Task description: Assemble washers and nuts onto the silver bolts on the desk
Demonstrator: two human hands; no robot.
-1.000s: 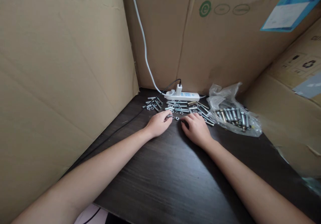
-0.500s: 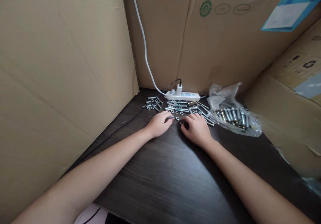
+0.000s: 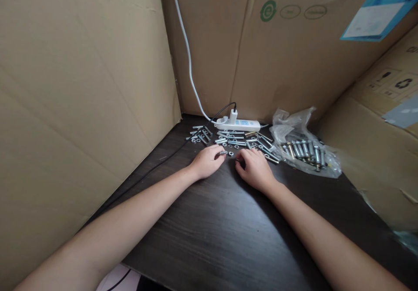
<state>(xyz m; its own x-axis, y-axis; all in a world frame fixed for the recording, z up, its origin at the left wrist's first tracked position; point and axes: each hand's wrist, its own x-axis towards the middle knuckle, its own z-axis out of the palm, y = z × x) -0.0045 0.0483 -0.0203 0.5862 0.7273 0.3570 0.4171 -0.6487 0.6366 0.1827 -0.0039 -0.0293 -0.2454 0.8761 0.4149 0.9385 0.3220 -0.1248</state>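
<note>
My left hand (image 3: 207, 161) is closed around a bolt (image 3: 222, 153), whose threaded end sticks out past the fingertips toward the right. My right hand (image 3: 256, 167) is a short way across from it, thumb and forefinger pinched on a small washer (image 3: 237, 160), mostly covered by the fingers. On the table between the two hands lies a single nut (image 3: 230, 154). Just beyond the fingers spread loose metal bolts and sleeves (image 3: 237, 143), with nuts and washers scattered among them.
A white power strip (image 3: 250, 125) with a plugged-in charger stands behind the hardware. To the right, a clear plastic bag (image 3: 331, 165) holds several assembled bolts. A black cable (image 3: 153, 168) crosses the dark table (image 3: 209, 234) at left. Cardboard boxes (image 3: 209, 47) wall in the back and sides.
The right fingers have closed further over the washer, which showed as a ring before. The bolt in my left hand has tilted slightly and shows a little more. Both arms stay nearly in place.
</note>
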